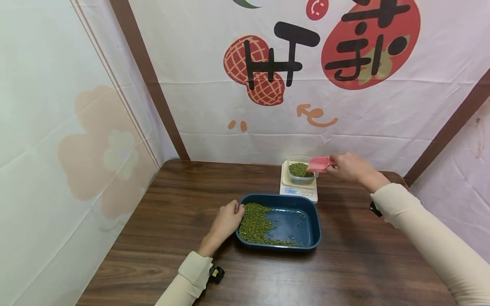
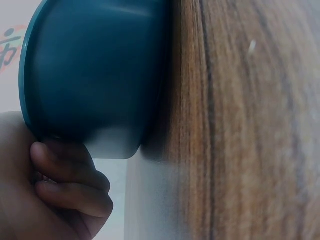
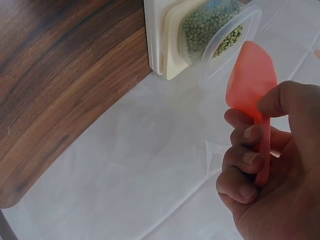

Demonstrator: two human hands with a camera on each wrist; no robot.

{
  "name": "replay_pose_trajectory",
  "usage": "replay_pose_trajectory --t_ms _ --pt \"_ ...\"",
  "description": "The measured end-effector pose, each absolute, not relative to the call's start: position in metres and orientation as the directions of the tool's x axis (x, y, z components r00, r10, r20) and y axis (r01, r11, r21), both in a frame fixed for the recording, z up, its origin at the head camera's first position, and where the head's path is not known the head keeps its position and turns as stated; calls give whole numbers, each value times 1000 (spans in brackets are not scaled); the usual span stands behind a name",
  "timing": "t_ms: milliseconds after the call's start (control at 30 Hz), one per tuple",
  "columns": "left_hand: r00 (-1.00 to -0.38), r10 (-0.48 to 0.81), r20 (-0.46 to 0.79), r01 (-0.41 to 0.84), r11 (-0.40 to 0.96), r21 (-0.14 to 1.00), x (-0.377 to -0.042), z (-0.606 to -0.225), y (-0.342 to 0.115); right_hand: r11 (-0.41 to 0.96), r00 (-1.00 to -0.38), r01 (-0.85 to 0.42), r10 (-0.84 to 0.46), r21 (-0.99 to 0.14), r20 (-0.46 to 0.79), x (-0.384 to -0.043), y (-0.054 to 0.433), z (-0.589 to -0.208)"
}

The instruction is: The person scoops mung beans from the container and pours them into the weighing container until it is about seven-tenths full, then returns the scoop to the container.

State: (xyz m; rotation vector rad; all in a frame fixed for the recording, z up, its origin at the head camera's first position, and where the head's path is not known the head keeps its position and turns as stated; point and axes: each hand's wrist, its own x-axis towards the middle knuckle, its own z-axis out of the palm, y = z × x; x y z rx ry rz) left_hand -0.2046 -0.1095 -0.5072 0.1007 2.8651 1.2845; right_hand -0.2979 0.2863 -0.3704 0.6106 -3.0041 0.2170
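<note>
My right hand [image 1: 354, 168] grips a pink scoop [image 3: 252, 75] by its handle, fingers curled round it in the right wrist view. The scoop's tip is tilted over a clear plastic container [image 1: 302, 180] that holds green beans [image 1: 300, 170], which look like mung beans. Under the container stands a white kitchen scale [image 1: 298, 194] with a lit display. My left hand [image 1: 231, 219] pinches the left rim of a dark blue tray [image 2: 100, 65], thumb hidden in the left wrist view. More green beans [image 1: 254, 223] are heaped along the tray's left side, with a few scattered at its right.
The brown wooden table [image 1: 172, 204] carries the tray in front of the scale. Right behind the scale hangs a white printed curtain [image 1: 206, 148], close to the table's far edge. Another pale curtain [image 1: 38, 170] borders the left side.
</note>
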Motion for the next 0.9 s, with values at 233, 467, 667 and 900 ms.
replay_pose_trajectory --t_ms 233,467,667,900 --pt "-998 58 14 49 654 755 -203 -508 -109 911 -920 -389 -378 -140 100 -291 282 -372" --pt "-998 52 17 47 657 753 -203 -507 -108 902 -914 -404 -391 -153 107 -286 276 -373" --pt "-999 50 19 48 660 750 -203 -507 -108 886 -897 -438 -420 -152 137 -282 269 -374" --pt "-999 48 22 49 669 742 -202 -508 -109 870 -885 -463 -444 -168 139 -274 259 -376"
